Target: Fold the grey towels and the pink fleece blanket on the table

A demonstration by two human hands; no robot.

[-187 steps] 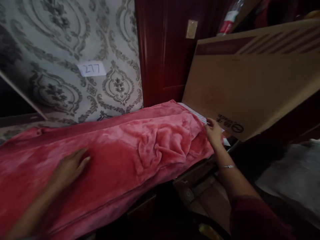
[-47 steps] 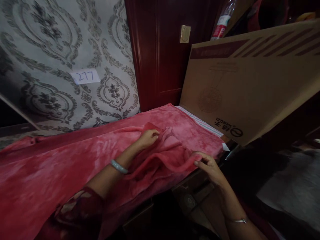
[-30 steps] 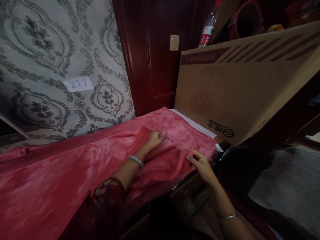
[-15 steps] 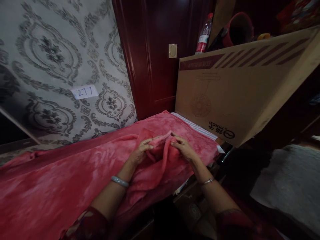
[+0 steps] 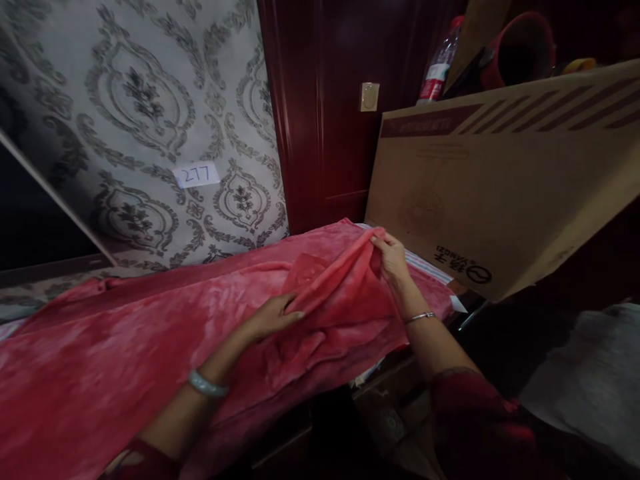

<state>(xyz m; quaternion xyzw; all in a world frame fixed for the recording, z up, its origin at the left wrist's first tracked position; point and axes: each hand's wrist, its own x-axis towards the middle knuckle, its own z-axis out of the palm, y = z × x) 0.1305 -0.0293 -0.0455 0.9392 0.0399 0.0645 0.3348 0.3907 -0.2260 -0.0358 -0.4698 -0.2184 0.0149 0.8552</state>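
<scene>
A plush red-pink blanket lies spread over a long surface, with its right part bunched in folds. My right hand pinches a raised edge of this blanket between thumb and fingers, near the right end. Lower and to the left, my left hand has the same fold loosely between its thumb and fingers, with the fingertips partly hidden by cloth. The fold runs slanting between both hands. A pale bangle circles my left wrist, and a thin metal one my right.
A large cardboard box stands behind on the right, with a red-capped bottle beyond its top edge. Patterned wallpaper bears a paper marked 277. A dark red panel rises behind. Grey fabric lies at lower right.
My hands have moved apart: the right one up and rightward with the blanket's edge, the left one down and slightly left. The fold between them is stretched longer. The view has shifted left.
</scene>
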